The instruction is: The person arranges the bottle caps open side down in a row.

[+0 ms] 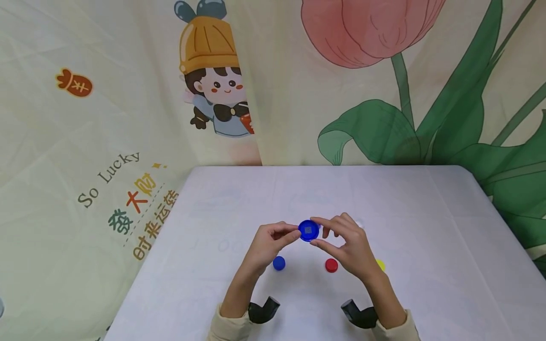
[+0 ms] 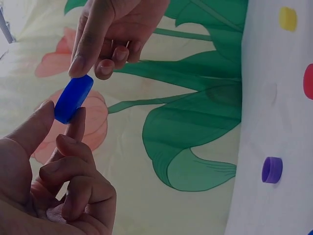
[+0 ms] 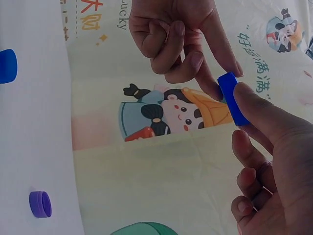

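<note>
Both hands hold one blue bottle cap point(image 1: 308, 230) point(image 2: 74, 99) point(image 3: 232, 99) up above the table, its hollow side and a small grey square facing the head camera. My left hand point(image 1: 265, 244) point(image 2: 73, 186) pinches its left edge between thumb and index finger. On the opposite edge, thumb and index finger of my right hand point(image 1: 350, 241) point(image 3: 283, 166) grip the rim. Below the hands, a second blue cap point(image 1: 279, 263), a red cap point(image 1: 331, 265) and a yellow cap point(image 1: 381, 264), partly covered by the right wrist, lie on the table.
A purple cap point(image 2: 272, 170) stands on the white table point(image 1: 448, 227), clearly visible only in the wrist views. A faint pale round shape point(image 2: 270, 93) lies near it, too indistinct to identify. Behind the table hangs a printed cloth point(image 1: 281, 94). Black wrist mounts point(image 1: 264, 310) sit on both forearms.
</note>
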Motion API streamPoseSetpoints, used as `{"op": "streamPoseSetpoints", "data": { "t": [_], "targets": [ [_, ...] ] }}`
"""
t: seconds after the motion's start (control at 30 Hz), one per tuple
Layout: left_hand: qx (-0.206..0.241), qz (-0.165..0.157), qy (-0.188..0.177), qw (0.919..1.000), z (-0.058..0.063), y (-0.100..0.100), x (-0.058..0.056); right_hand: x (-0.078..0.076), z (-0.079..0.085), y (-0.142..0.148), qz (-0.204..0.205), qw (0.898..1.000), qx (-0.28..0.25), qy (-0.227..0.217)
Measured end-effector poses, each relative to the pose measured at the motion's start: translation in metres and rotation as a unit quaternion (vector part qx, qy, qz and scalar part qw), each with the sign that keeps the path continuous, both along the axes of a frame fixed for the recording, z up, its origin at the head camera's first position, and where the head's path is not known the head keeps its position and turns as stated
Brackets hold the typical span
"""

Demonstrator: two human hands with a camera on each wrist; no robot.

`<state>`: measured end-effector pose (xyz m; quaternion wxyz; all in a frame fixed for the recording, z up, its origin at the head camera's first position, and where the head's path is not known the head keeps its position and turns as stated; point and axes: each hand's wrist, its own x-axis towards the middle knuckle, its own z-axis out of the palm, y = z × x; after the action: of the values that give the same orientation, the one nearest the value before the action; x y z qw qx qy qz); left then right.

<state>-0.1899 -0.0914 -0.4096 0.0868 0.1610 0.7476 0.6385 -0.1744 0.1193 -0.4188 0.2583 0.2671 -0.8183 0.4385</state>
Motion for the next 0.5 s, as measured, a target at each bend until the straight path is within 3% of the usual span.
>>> {"op": "streamPoseSetpoints", "data": {
  "t": [0.3, 0.5],
  "targets": [
    [-0.021, 0.019, 0.012, 0.9995, -0.003, 0.001, -0.001, -0.001, -0.005, 0.002, 0.008, 1.0, 0.002, -0.013],
    [-0.04, 0.048, 0.043, 0.9972, -0.004, 0.004, -0.001, -0.001, -0.011, 0.003, 0.007, 0.998, 0.01, -0.064]
  ]
}}
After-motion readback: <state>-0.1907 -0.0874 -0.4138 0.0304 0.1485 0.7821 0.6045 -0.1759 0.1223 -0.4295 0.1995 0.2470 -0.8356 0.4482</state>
